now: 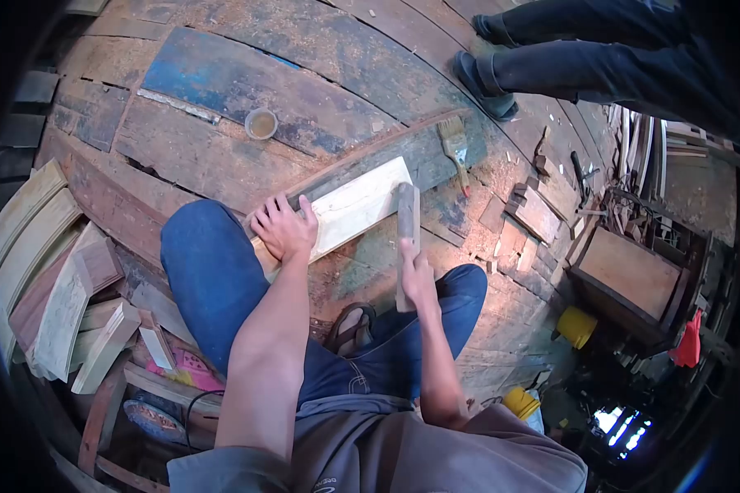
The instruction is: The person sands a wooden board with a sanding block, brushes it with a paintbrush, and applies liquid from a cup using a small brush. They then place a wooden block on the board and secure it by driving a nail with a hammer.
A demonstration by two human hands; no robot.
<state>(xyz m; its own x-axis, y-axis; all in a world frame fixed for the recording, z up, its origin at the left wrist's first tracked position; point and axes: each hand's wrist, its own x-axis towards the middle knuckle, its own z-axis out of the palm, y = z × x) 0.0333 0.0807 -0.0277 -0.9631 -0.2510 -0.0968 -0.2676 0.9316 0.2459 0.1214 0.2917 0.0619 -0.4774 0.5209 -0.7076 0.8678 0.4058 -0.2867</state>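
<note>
A pale, smooth wooden board (360,205) lies slanted in front of my crossed legs, over a darker plank (436,152). My left hand (285,232) bears down on the board's near left part, its fingers bent over the far edge and the thumb apart on top. My right hand (418,278) is wrapped round a long, narrow grey-brown wooden bar (408,215). The bar stands across the board's right end, its upper end right at the board's corner and its lower end close to my right knee.
A paintbrush (453,152) lies beyond the board; a small cup (261,124) of brownish liquid stands farther left. Curved wooden pieces (66,279) are stacked at left. Offcuts (534,214) and a wooden box (629,275) are at right. Another person's legs (567,70) appear at upper right.
</note>
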